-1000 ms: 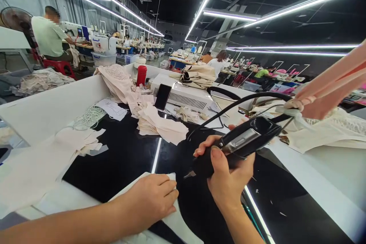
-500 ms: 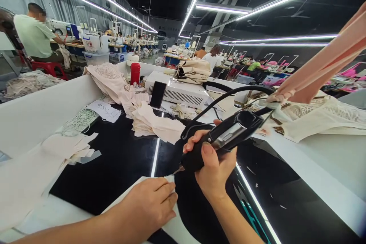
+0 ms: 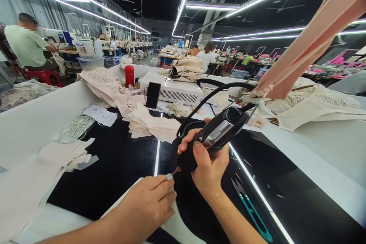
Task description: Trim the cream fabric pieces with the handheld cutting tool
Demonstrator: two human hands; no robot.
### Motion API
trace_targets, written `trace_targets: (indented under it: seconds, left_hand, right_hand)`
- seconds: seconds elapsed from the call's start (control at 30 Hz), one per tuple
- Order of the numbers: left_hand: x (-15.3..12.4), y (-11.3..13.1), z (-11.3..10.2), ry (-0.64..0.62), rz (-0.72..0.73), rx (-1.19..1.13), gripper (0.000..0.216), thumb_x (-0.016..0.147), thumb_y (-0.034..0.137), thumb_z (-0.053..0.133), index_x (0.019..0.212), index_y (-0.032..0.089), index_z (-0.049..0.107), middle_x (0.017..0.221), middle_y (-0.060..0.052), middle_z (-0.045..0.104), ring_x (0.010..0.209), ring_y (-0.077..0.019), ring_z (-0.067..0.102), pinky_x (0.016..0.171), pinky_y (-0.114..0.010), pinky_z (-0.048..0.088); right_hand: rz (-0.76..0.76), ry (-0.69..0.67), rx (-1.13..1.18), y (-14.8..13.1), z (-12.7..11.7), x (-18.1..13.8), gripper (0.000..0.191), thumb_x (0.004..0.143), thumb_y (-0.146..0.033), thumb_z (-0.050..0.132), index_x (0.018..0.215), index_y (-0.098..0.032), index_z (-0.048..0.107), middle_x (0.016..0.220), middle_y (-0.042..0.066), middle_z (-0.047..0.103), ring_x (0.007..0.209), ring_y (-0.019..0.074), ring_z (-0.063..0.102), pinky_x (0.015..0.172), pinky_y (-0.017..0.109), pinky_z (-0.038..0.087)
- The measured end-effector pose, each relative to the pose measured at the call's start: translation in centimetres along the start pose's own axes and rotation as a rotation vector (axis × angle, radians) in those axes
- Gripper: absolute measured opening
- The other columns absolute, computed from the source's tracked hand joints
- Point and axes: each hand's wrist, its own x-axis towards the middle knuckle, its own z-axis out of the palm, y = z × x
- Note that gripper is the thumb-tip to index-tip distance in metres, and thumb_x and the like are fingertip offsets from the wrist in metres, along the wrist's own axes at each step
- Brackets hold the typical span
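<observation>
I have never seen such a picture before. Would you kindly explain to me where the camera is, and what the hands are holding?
These are a person's own bare hands, with no robot. The camera, worn on the head, looks forward and down. The right hand holds a corded black tool; its thin tip is close to the left hand, which holds pale material. On the glossy black surface lie pale fabric pieces and teal snips.
</observation>
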Motion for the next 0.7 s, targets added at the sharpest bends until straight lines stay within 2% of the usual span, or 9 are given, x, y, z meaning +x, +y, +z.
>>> trace_targets:
  seconds: [0.17,0.33,0.57,0.7]
  left_hand:
    - [0.17,-0.01,-0.25,0.047,-0.043,-0.01,0.019,0.107,0.023,0.057,0.109,0.012,0.073,0.121,-0.01,0.075,0.116,-0.0173,0.068,0.097,-0.026,0.053]
    - [-0.1,0.04,0.02,0.011,-0.061,-0.004,0.021,0.106,0.027,0.059,0.115,0.013,0.071,0.122,-0.009,0.075,0.117,-0.0179,0.067,0.094,-0.027,0.055]
    - [-0.52,0.12,0.0,-0.015,-0.049,-0.002,0.02,0.105,0.029,0.061,0.115,0.014,0.072,0.126,-0.01,0.073,0.119,-0.0202,0.066,0.093,-0.029,0.055]
    - [-0.37,0.14,-0.25,-0.003,-0.037,0.02,0.019,0.106,0.028,0.06,0.111,0.015,0.073,0.123,-0.009,0.074,0.117,-0.0197,0.066,0.093,-0.029,0.054]
  right_hand:
    - [-0.016,-0.01,-0.013,-0.01,0.06,-0.18,0.036,0.09,-0.029,0.074,0.121,-0.028,0.056,0.082,-0.006,0.065,0.057,0.0111,0.061,0.052,0.027,0.058]
    - [-0.019,0.005,-0.035,0.02,0.08,-0.18,0.031,0.09,-0.031,0.074,0.114,-0.028,0.056,0.083,-0.005,0.066,0.057,0.0112,0.062,0.051,0.027,0.059]
    - [-0.036,-0.002,-0.037,-0.1,0.21,-0.14,0.028,0.09,-0.029,0.075,0.111,-0.028,0.057,0.082,-0.005,0.066,0.056,0.0112,0.063,0.051,0.027,0.059]
    - [-0.032,0.0,-0.035,-0.15,0.2,-0.18,0.032,0.091,-0.028,0.073,0.117,-0.029,0.056,0.083,-0.005,0.066,0.056,0.011,0.062,0.051,0.027,0.059]
